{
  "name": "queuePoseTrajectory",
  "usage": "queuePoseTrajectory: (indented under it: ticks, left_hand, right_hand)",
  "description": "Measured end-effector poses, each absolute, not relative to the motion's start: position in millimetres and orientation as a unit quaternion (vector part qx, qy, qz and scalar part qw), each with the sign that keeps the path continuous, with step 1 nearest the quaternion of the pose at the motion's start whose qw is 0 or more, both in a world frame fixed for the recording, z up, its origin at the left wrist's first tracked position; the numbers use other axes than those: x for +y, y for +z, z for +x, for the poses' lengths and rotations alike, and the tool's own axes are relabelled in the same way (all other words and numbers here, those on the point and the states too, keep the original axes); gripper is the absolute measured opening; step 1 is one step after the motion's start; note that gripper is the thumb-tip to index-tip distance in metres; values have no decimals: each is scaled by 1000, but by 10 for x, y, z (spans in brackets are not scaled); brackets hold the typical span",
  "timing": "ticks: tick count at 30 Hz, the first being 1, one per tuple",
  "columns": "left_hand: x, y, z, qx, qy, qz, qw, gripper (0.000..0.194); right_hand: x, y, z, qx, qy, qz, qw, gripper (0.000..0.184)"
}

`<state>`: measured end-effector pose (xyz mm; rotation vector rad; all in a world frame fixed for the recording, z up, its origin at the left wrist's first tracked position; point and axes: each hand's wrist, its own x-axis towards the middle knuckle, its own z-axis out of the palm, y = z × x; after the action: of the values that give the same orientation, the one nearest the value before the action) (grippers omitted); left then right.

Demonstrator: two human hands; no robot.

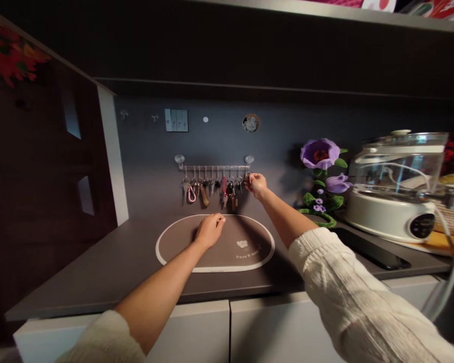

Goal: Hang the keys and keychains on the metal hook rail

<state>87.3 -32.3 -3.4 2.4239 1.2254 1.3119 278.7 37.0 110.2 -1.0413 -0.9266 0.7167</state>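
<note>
A clear hook rail (pixel 215 167) is fixed to the dark wall, with several bunches of keys (pixel 232 194) hanging from its hooks. Among them are a pink carabiner (pixel 191 193) and a brown strap-like tag (pixel 204 195). At the rail's right end my right hand (pixel 256 184) pinches a metal key ring (pixel 248 176); the fingers hide whatever hangs from it. My left hand (pixel 211 229) is over the brown oval mat (pixel 181 242), below the keys. Its fingers are curled closed, and anything inside them is hidden.
To the right stand a purple crocheted flower (pixel 320 154) and a white appliance with a clear top (pixel 388 214). A black phone (pixel 371 248) lies on the counter (pixel 128 262) before them. A shelf (pixel 227 88) overhangs the wall.
</note>
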Motion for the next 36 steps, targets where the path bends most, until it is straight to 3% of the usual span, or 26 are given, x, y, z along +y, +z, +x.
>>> queuePoseTrajectory:
  ticks: [20,31,36]
  left_hand:
    - [-296,-43,869,415,437,795,67,22]
    - [-290,-37,867,418,443,789,79,21]
    - [-241,-58,852,421,454,779,94,19]
  right_hand:
    - [478,908,2811,-422,321,-480,699,4]
    - [489,793,2951,-494,316,-463,664,13]
    - [412,718,2982,-470,258,-538,651,9]
